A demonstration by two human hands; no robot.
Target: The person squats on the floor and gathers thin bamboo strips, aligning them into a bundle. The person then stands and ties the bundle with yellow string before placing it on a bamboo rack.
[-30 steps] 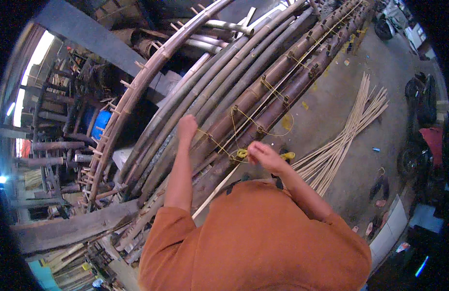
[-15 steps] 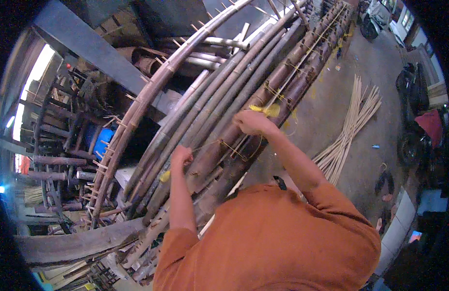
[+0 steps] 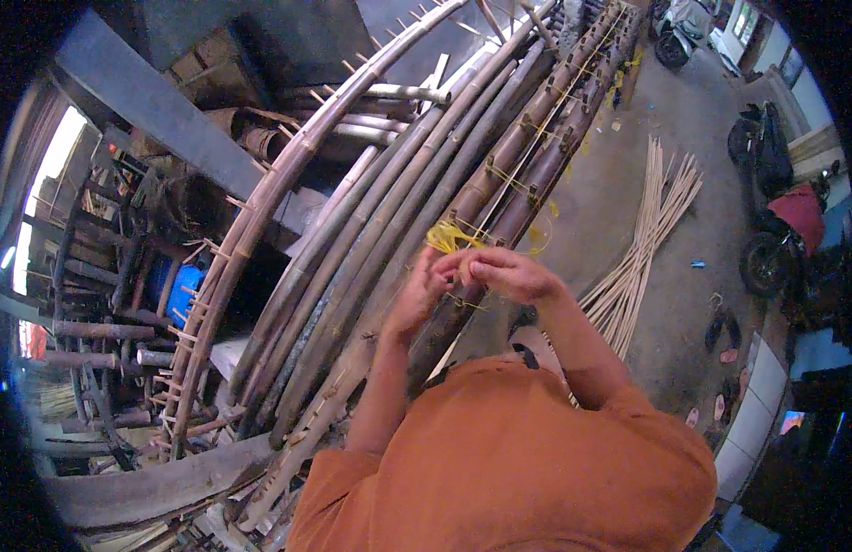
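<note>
My left hand [image 3: 424, 293] and my right hand [image 3: 513, 274] are close together over two dark bamboo poles [image 3: 481, 198] that lie side by side with short pegs along them. Fingers of both hands are bent and pinched at yellow twine. A loose tuft of that yellow twine [image 3: 451, 236] sticks out just beyond my fingertips, and a thin loop curves off to the right. More twine lashings cross the poles farther up. The exact grip between my fingertips is too small to make out.
Several grey bamboo poles [image 3: 389, 207] lie left of the pegged pair, beside a curved, pegged bamboo rail [image 3: 293, 156]. A pile of thin sticks [image 3: 642, 248] rests on the floor at right. Motorbikes [image 3: 766, 262] stand along the right side. A grey beam [image 3: 159, 101] crosses the upper left.
My left hand has moved right and up from the grey poles to meet my right hand. My right hand has come slightly lower. The view has shifted a little.
</note>
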